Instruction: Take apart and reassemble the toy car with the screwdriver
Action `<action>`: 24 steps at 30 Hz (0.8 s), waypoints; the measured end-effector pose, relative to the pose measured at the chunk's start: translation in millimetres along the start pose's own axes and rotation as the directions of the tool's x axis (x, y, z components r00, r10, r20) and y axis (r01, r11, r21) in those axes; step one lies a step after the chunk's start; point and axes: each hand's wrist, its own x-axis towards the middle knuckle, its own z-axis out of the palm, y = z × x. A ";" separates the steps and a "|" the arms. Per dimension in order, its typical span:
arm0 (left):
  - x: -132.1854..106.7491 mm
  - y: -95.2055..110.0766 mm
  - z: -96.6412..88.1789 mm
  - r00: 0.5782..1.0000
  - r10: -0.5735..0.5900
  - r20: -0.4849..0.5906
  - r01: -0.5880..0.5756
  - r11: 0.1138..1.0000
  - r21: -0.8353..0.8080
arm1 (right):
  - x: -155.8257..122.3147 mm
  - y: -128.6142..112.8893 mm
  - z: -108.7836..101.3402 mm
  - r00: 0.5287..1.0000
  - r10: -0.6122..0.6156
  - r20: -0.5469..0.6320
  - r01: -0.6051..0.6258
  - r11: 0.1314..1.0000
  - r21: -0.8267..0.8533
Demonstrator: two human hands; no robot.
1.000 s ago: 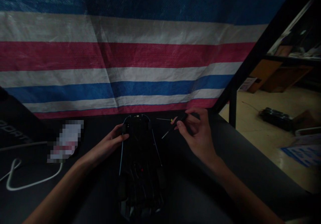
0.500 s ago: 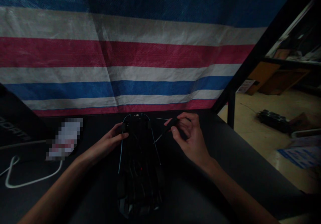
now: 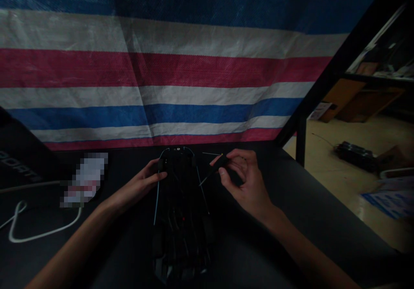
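Observation:
A dark toy car chassis point(image 3: 181, 211) lies lengthwise on the black table point(image 3: 291, 211), its far end pointing at the striped tarp. My left hand point(image 3: 140, 185) grips the chassis at its far left corner, thumb and fingers closed on it. My right hand point(image 3: 246, 181) pinches a thin dark screwdriver point(image 3: 211, 171) whose tip points down-left toward the chassis's far right side. A second thin tool with a yellow mark point(image 3: 213, 154) rests on the table just behind the right hand.
A red, white and blue striped tarp point(image 3: 161, 73) hangs right behind the table. A white cable point(image 3: 39, 233) loops at the left, beside a blurred label point(image 3: 84, 179). A black frame post point(image 3: 300, 140) stands at the right; beyond it, floor with a black device point(image 3: 354, 153).
My right hand has carried the screwdriver left, from beside the chassis to nearly over its far right edge. My left hand has kept its hold on the chassis.

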 end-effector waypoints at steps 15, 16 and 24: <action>-6.5 7.4 3.6 0.998 0.050 0.035 -0.049 0.999 -0.016 | 81.3 -72.9 -10.9 0.678 0.106 0.727 0.354 0.820 -0.450; -6.6 7.4 3.3 0.998 0.047 0.039 -0.047 0.999 -0.018 | 84.0 -73.9 -7.7 0.666 0.146 0.732 0.377 0.781 -0.498; -8.0 8.2 1.6 0.999 0.049 0.023 -0.049 0.999 -0.001 | 84.4 -75.3 11.3 0.740 0.159 0.653 0.429 0.637 -0.641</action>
